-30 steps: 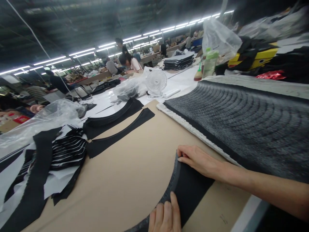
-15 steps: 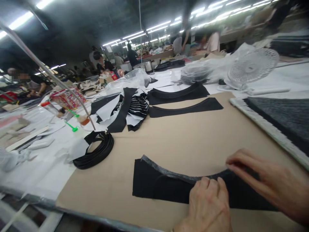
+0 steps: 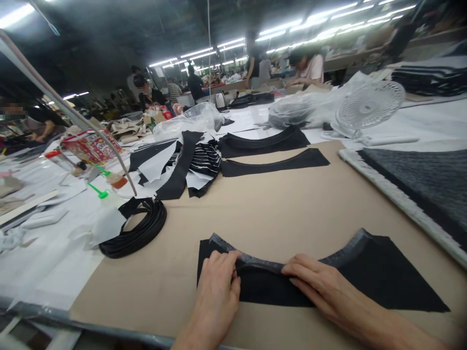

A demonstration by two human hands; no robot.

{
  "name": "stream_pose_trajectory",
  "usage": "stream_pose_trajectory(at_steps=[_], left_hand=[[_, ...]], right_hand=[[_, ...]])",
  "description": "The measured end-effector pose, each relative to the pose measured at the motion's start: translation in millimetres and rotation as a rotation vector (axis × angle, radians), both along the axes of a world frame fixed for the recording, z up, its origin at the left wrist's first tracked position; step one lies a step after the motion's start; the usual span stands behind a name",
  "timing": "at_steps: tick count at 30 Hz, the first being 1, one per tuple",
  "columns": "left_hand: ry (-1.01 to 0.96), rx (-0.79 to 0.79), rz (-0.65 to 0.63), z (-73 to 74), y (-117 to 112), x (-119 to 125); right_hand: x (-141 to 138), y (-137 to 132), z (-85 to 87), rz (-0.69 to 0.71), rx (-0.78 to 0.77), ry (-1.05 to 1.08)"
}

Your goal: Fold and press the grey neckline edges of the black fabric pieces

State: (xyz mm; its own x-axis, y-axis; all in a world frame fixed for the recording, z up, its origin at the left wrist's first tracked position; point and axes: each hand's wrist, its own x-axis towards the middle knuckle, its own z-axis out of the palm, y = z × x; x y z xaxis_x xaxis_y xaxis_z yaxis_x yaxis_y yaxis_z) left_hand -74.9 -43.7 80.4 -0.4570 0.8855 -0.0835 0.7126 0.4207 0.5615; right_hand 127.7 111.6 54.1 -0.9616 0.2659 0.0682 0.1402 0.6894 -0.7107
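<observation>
A black fabric piece (image 3: pixel 394 277) with a concave upper edge lies flat on the brown board (image 3: pixel 233 218). A grey strip (image 3: pixel 260 262) runs along that curve. Toward the curve's left end, my left hand (image 3: pixel 219 279) has its fingers bent and closed on the strip edge, thumb beneath. My right hand (image 3: pixel 317 279) pinches the same edge near the middle of the curve, its fingers pressed together. The fingertips hide small parts of the strip.
Two black curved pieces (image 3: pixel 275 163) lie farther back, beside striped and white scraps (image 3: pixel 204 160). A black coil (image 3: pixel 146 233) sits at left near green-tipped bottles (image 3: pixel 102 193). A white fan (image 3: pixel 370 104) and a grey fabric stack (image 3: pixel 430 180) are at right. People work behind.
Both hands have shifted left along the curved edge. My right hand has come down from the right side to the middle, uncovering the fabric's right end.
</observation>
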Motion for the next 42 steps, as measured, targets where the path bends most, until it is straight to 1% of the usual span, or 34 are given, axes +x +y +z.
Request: stream_pose_trajectory(at_steps=[2,6,7,9,12,14,16,18,24,30,36,39,42], left_hand=[[-0.076,-0.017,-0.006,2.3,1.9,-1.1],[-0.436,-0.053,-0.008,11.2,6.4,-13.3],[-0.494,-0.05,-0.005,12.3,8.3,-18.1],[-0.526,-0.031,0.017,11.1,12.6,-27.5],[-0.43,-0.043,0.051,1.7,18.5,-36.9],[-0.352,-0.056,0.059,-5.2,21.2,-39.0],[-0.291,-0.048,0.067,-8.7,23.2,-38.5],[-0.245,-0.043,0.072,-8.1,25.2,-36.4],[-0.142,-0.065,0.096,0.1,30.7,-30.9],[-0.094,-0.11,0.109,1.2,33.3,-29.7],[-0.043,-0.129,0.131,2.4,34.4,-26.7],[0.005,-0.128,0.132,1.6,34.2,-24.1],[0.039,-0.113,0.129,1.5,33.1,-21.9]], right_hand=[[0.2,-0.5,-0.9,0.016,0.032,0.012],[2.1,-0.9,-1.7,0.042,0.141,0.06],[2.4,-1.0,-1.6,0.049,0.166,0.065],[2.4,-1.3,-1.6,0.06,0.213,0.062],[1.0,-1.6,-2.6,0.071,0.276,0.044],[-0.3,-1.4,-3.9,0.078,0.299,0.04],[-1.3,-1.1,-5.2,0.086,0.307,0.039],[-1.9,-0.7,-6.3,0.09,0.312,0.039],[-2.0,-0.3,-8.9,0.1,0.349,0.029],[-4.6,0.1,-8.3,0.109,0.405,0.07],[-4.4,-1.0,-8.1,0.117,0.445,0.052],[-15.3,-7.1,-0.6,0.119,0.505,0.091],[-38.4,-17.1,13.1,0.14,0.549,0.179]])
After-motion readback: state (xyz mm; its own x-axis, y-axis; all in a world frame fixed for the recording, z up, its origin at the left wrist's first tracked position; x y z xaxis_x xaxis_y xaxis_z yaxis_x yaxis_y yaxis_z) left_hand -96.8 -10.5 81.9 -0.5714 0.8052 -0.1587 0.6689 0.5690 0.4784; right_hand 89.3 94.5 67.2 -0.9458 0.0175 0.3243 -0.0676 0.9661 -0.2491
